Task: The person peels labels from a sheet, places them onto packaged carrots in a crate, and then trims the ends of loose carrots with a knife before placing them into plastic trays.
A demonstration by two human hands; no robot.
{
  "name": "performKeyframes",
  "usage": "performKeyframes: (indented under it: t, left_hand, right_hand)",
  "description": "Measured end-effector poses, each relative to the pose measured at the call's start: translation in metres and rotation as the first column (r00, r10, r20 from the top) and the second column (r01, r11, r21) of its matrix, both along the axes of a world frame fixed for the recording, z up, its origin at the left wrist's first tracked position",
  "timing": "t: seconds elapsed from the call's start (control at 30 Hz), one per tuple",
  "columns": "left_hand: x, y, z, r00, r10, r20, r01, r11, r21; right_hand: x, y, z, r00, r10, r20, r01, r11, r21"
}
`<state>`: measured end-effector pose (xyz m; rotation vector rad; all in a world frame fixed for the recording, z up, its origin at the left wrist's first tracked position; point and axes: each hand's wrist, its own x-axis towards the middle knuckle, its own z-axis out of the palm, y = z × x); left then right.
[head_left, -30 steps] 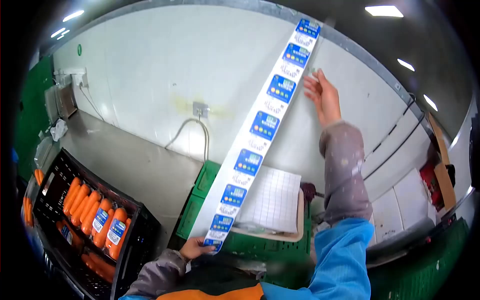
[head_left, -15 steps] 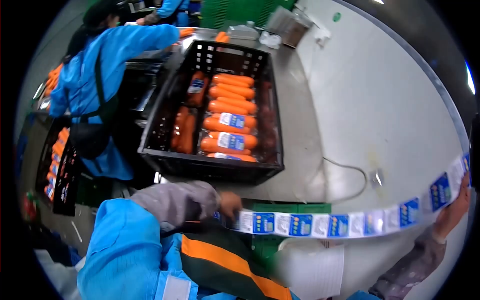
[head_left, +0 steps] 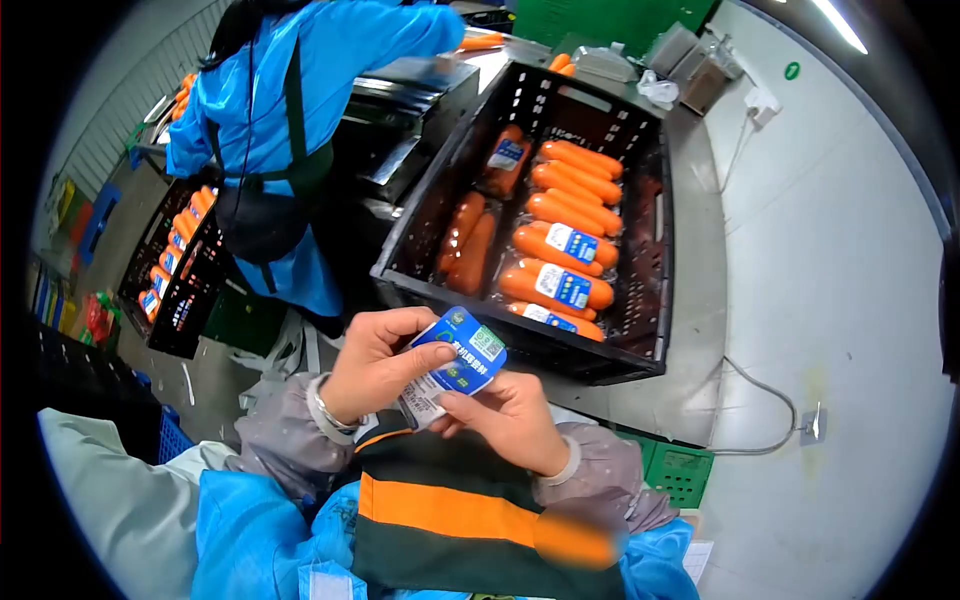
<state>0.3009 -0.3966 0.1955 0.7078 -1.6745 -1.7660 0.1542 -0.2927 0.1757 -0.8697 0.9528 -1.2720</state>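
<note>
In front of my apron, both hands hold a blue and white label strip, now gathered into a short piece. My left hand pinches its left side, thumb across the front. From below right, my right hand grips the lower edge between thumb and fingers. Just beyond stands a black plastic crate with packs of carrots. The nearest packs bear blue and white labels, while those farther back show none. More packs lie along the crate's left side.
At the left, a co-worker in a blue smock reaches over the worktop. Beside that person stands a second crate of carrots. A white wall with a cable borders the right. A green crate sits low beside me.
The long label strip stretched between my hands is now bunched up. My right hand has come in from the far right to meet my left. The view has shifted left.
</note>
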Motion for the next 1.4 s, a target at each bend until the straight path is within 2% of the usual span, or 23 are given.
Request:
performKeyframes:
  t: [0.1, 0.23, 0.37, 0.4, 0.43, 0.47, 0.5, 0.57, 0.63, 0.7, 0.77, 0.8, 0.83, 0.9, 0.93, 0.97, 1.03, 1.1, 1.17, 1.23, 1.3, 1.37, 1.4]
  left_hand:
    - [0.008, -0.008, -0.025, 0.997, 0.064, 0.046, -0.067, 0.994, 0.081]
    - [0.023, -0.023, -0.035, 0.988, -0.034, 0.151, 0.057, 0.986, -0.153]
    - [0.038, -0.046, -0.032, 0.977, -0.161, 0.143, 0.158, 0.987, 0.033]
    - [0.043, -0.049, -0.036, 0.972, -0.233, 0.039, 0.222, 0.958, 0.183]
    - [0.050, -0.054, -0.042, 0.960, -0.272, 0.069, 0.263, 0.957, 0.121]
    - [0.058, -0.061, -0.048, 0.948, -0.307, 0.087, 0.297, 0.948, 0.111]
    - [0.066, -0.067, -0.053, 0.936, -0.336, 0.103, 0.326, 0.940, 0.101]
    - [0.088, -0.080, -0.057, 0.927, -0.279, 0.250, 0.235, 0.953, 0.191]
    - [0.107, -0.094, -0.047, 0.889, -0.274, 0.367, 0.212, 0.956, 0.202]
    - [0.141, -0.105, -0.057, 0.821, -0.417, 0.390, 0.348, 0.907, 0.237]
    - [0.158, -0.105, -0.053, 0.760, -0.482, 0.436, 0.380, 0.874, 0.302]
    - [0.158, -0.097, -0.059, 0.866, -0.403, 0.295, 0.361, 0.913, 0.189]
    - [0.152, -0.086, -0.050, 0.882, -0.351, 0.314, 0.233, 0.905, 0.356]
    - [0.150, -0.074, -0.056, 0.811, -0.370, 0.453, 0.145, 0.878, 0.456]
    - [0.149, -0.069, -0.056, 0.801, -0.360, 0.478, 0.153, 0.896, 0.417]
    - [0.146, -0.066, -0.055, 0.854, -0.275, 0.442, 0.106, 0.923, 0.369]
    - [0.138, -0.064, -0.050, 0.933, -0.096, 0.346, 0.003, 0.965, 0.261]
    - [0.117, -0.065, -0.047, 0.969, 0.142, 0.203, -0.160, 0.984, 0.075]
    - [0.096, -0.071, -0.041, 0.972, 0.178, 0.155, -0.173, 0.984, -0.046]
    - [0.073, -0.075, -0.031, 0.976, 0.171, 0.137, -0.171, 0.985, -0.007]
    - [0.056, -0.080, -0.024, 0.987, 0.122, 0.105, -0.119, 0.992, -0.036]
    - [0.045, -0.079, -0.026, 0.989, 0.141, 0.047, -0.145, 0.985, 0.091]
    - [0.042, -0.080, -0.024, 0.982, 0.161, 0.101, -0.170, 0.982, 0.088]
  right_hand:
    - [-0.013, -0.024, 0.015, 0.988, 0.067, -0.141, -0.058, 0.996, 0.064]
    - [-0.023, -0.049, 0.027, 0.894, 0.208, -0.396, -0.159, 0.975, 0.152]
    - [-0.010, -0.082, 0.041, 0.834, 0.401, -0.379, -0.338, 0.914, 0.222]
    - [-0.019, -0.096, 0.041, 0.740, 0.389, -0.548, -0.384, 0.914, 0.130]
    - [-0.037, -0.113, 0.035, 0.758, 0.321, -0.568, -0.351, 0.935, 0.060]
    - [-0.062, -0.138, 0.037, 0.757, 0.345, -0.555, -0.293, 0.938, 0.183]
    - [-0.089, -0.162, 0.027, 0.723, 0.292, -0.626, -0.227, 0.956, 0.184]
    - [-0.145, -0.207, -0.016, 0.760, 0.227, -0.609, -0.172, 0.974, 0.148]
    - [-0.182, -0.242, -0.057, 0.686, 0.248, -0.684, -0.183, 0.969, 0.167]
    - [-0.168, -0.259, -0.075, 0.541, 0.303, -0.784, -0.180, 0.953, 0.244]
    - [-0.164, -0.282, -0.136, 0.464, 0.213, -0.860, -0.315, 0.947, 0.064]
    - [-0.146, -0.286, -0.137, 0.284, 0.163, -0.945, -0.292, 0.953, 0.077]
    - [-0.140, -0.294, -0.155, 0.134, 0.225, -0.965, -0.244, 0.952, 0.188]
    - [-0.133, -0.289, -0.167, -0.063, 0.088, -0.994, -0.168, 0.981, 0.097]
    - [-0.126, -0.286, -0.150, 0.027, 0.049, -0.998, -0.025, 0.999, 0.049]
    - [-0.128, -0.285, -0.145, -0.038, -0.108, -0.993, 0.001, 0.994, -0.109]
    - [-0.123, -0.271, -0.108, 0.330, -0.139, -0.934, 0.021, 0.990, -0.140]
    - [-0.109, -0.246, -0.077, 0.676, -0.081, -0.733, -0.110, 0.972, -0.208]
    - [-0.071, -0.207, -0.025, 0.848, 0.193, -0.493, -0.223, 0.975, -0.003]
    - [-0.040, -0.179, 0.006, 0.825, 0.378, -0.421, -0.447, 0.891, -0.077]
    - [-0.029, -0.168, 0.020, 0.719, 0.566, -0.403, -0.599, 0.799, 0.054]
    - [-0.031, -0.168, 0.012, 0.708, 0.537, -0.459, -0.602, 0.799, 0.005]
    - [-0.032, -0.167, 0.006, 0.747, 0.543, -0.384, -0.573, 0.818, 0.041]
